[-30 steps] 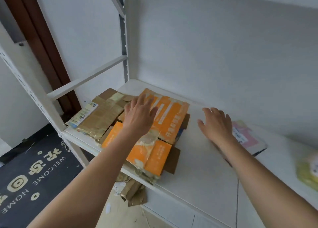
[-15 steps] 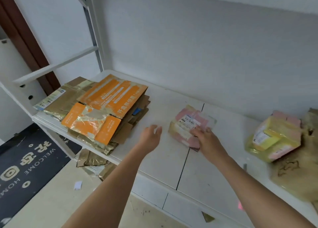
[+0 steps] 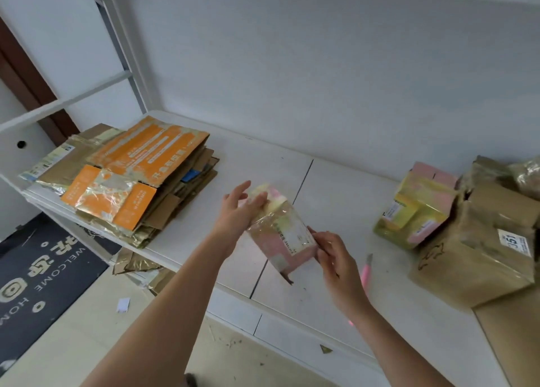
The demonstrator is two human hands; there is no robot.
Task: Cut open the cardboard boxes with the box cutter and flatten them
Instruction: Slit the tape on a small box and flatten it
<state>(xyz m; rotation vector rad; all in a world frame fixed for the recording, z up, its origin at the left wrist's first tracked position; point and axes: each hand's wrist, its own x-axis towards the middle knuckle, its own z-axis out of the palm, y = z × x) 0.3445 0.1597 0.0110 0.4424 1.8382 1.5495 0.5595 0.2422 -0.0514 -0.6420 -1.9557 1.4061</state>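
Note:
I hold a small pink and yellow taped box [image 3: 280, 234] above the white table [image 3: 336, 199]. My left hand [image 3: 238, 211] grips its upper far end, thumb over the top. My right hand [image 3: 336, 258] pinches its lower near edge by the shipping label. The pink box cutter [image 3: 365, 272] lies on the table just right of my right hand, partly hidden by my wrist. A stack of flattened cardboard with orange sheets on top [image 3: 140, 176] lies at the table's left end.
A second pink and yellow box [image 3: 415, 208] and several brown taped boxes [image 3: 479, 249] stand at the right. A white rack post [image 3: 122, 45] rises at the back left. Cardboard scraps [image 3: 137, 265] and a dark welcome mat [image 3: 38, 272] lie on the floor.
My left hand left the flattened stack and joined my right hand on the small pink box. Both hands lifted it off the table and tilted it. The view swung to the right.

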